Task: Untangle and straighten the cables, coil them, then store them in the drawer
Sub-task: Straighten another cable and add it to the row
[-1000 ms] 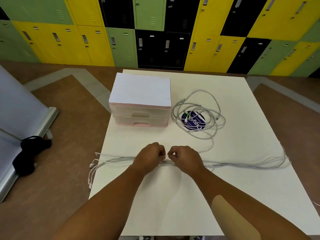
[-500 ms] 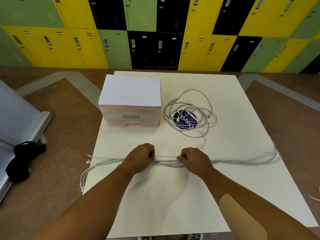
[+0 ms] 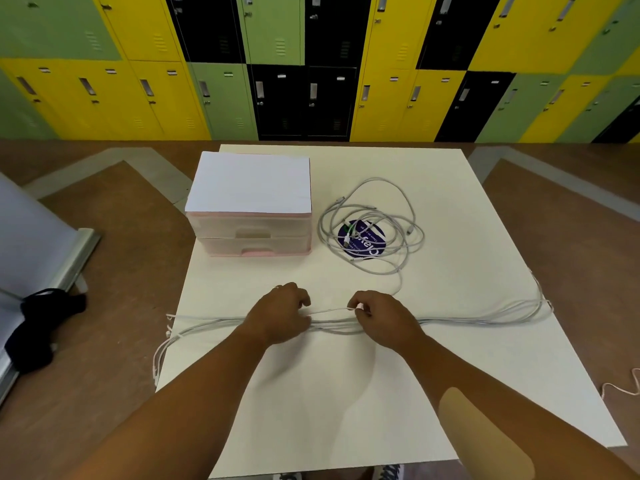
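Observation:
A bundle of white cables (image 3: 478, 320) lies stretched across the cream table (image 3: 346, 393) from its left edge to its right edge. My left hand (image 3: 280, 315) grips the bundle near the middle. My right hand (image 3: 381, 318) pinches a white plug end with a strand running back to the left hand. Behind them, a loose tangle of grey cables (image 3: 374, 226) lies over a dark round sticker. A pink two-drawer box (image 3: 251, 213) with both drawers closed stands at the back left.
Cable ends hang over the table's left edge (image 3: 162, 348). A black bag (image 3: 38, 327) lies on the floor at the left beside a grey panel. A thin cable (image 3: 623, 386) lies on the floor at the right. Lockers line the far wall.
My hands have moved a little apart along the bundle, and my right hand has lifted one plug end and its strand slightly above the other cables.

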`<action>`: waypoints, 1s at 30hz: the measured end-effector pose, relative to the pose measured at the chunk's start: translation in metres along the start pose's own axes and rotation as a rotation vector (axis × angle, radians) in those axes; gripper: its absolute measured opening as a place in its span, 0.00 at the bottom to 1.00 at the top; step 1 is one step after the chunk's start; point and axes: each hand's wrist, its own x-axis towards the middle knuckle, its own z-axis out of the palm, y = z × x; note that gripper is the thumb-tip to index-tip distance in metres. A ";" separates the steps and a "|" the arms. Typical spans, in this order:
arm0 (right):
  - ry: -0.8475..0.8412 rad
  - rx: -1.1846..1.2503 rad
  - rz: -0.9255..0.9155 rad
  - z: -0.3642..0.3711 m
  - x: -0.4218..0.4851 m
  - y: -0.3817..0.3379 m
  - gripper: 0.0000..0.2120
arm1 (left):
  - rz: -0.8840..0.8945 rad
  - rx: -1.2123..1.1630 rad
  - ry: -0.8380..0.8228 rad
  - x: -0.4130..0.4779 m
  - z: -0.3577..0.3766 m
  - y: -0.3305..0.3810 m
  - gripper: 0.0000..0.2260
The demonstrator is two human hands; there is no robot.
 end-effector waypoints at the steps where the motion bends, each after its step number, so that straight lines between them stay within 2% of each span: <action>1: -0.001 0.001 -0.015 -0.001 0.001 -0.002 0.09 | 0.036 -0.011 0.013 0.002 0.000 0.006 0.12; 5: 0.021 0.003 -0.052 -0.005 0.004 -0.009 0.08 | 0.142 -0.163 -0.001 0.010 0.003 0.040 0.11; 9: 0.035 0.023 -0.002 -0.012 0.004 -0.005 0.06 | 0.049 -0.356 0.006 0.017 0.011 0.057 0.07; 12: 0.028 0.038 0.070 -0.019 0.004 0.003 0.12 | -0.012 -0.423 0.017 0.017 0.015 0.055 0.04; 14: 0.017 0.059 0.096 -0.022 0.004 0.010 0.14 | -0.027 -0.435 0.024 0.017 0.017 0.053 0.04; 18: -0.006 0.168 0.088 -0.027 0.002 0.018 0.04 | -0.065 -0.435 0.062 0.017 0.020 0.048 0.05; 19: -0.005 0.177 0.078 -0.029 0.002 0.020 0.05 | -0.079 -0.437 0.068 0.017 0.020 0.046 0.05; 22: 0.021 0.164 0.093 -0.036 0.001 0.025 0.04 | -0.091 -0.438 0.072 0.018 0.018 0.043 0.06; 26: 0.078 0.106 0.158 -0.048 -0.001 0.037 0.14 | -0.105 -0.428 0.071 0.017 0.018 0.038 0.07; 30: 0.073 0.008 0.136 -0.057 -0.006 0.048 0.07 | -0.122 -0.422 0.070 0.014 0.021 0.033 0.07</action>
